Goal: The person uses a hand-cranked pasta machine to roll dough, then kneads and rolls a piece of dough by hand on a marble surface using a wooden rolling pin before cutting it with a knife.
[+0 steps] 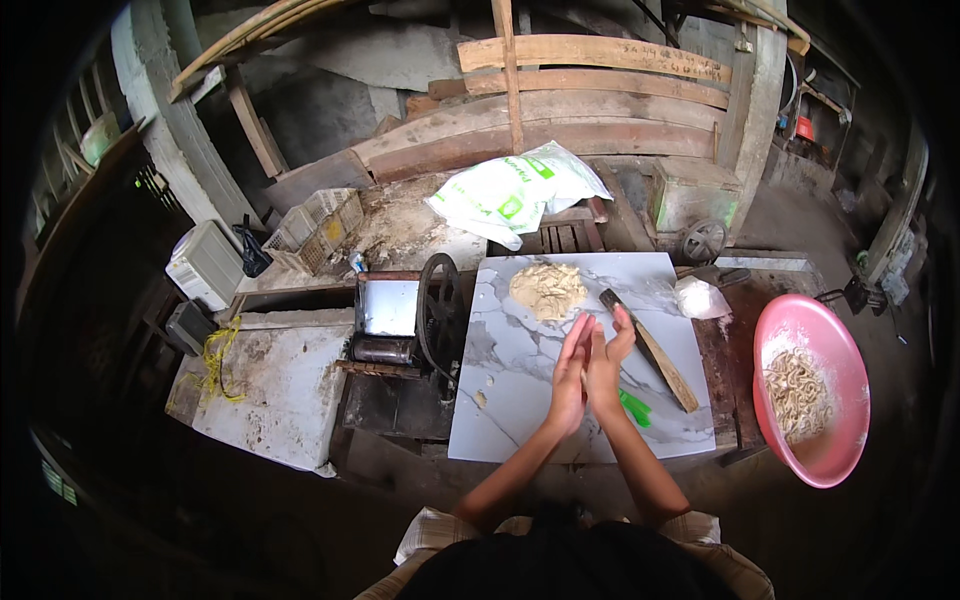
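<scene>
My left hand (569, 377) and my right hand (605, 372) are brought together palm to palm above a marbled white board. Their fingers are stretched out; whatever lies between the palms, if anything, is hidden. Just beyond the fingertips a flattened lump of pale dough (548, 290) rests on the board (510, 365). A long wooden tool with a dark end (655, 355) lies slanting to the right of my hands. Partly behind my right wrist is a bright green object (634, 408) whose kind I cannot make out. Small dough scraps (481, 398) lie at left.
At right stands a pink basin (762, 395) holding floury noodle-like strands (797, 392). A bag of white powder (701, 298) sits at the board's right edge. To the left is a roller machine (385, 348) with a large dark wheel (437, 318). White-and-green sacks (500, 195) lie behind the board.
</scene>
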The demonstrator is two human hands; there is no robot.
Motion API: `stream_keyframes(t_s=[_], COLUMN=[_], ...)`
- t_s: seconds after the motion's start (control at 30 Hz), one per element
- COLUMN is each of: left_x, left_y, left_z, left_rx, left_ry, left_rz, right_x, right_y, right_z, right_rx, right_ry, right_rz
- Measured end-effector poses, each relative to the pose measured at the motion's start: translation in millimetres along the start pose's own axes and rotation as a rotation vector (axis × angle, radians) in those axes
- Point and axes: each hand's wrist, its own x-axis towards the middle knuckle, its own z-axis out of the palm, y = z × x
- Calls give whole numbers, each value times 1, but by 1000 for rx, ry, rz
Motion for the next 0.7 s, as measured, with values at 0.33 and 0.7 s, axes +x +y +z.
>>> stream_keyframes(t_s=[0.33,0.7], left_x=[17,-8], left_y=[12,57], left_z=[-6,22], left_rx=[25,-191], left_ry=[212,116], left_rz=[150,-130], right_x=[-34,-14], right_y=[-47,-125], right_z=[-12,-32], right_rx=[130,-31], right_ry=[-313,-601], right_rz=[-128,-296])
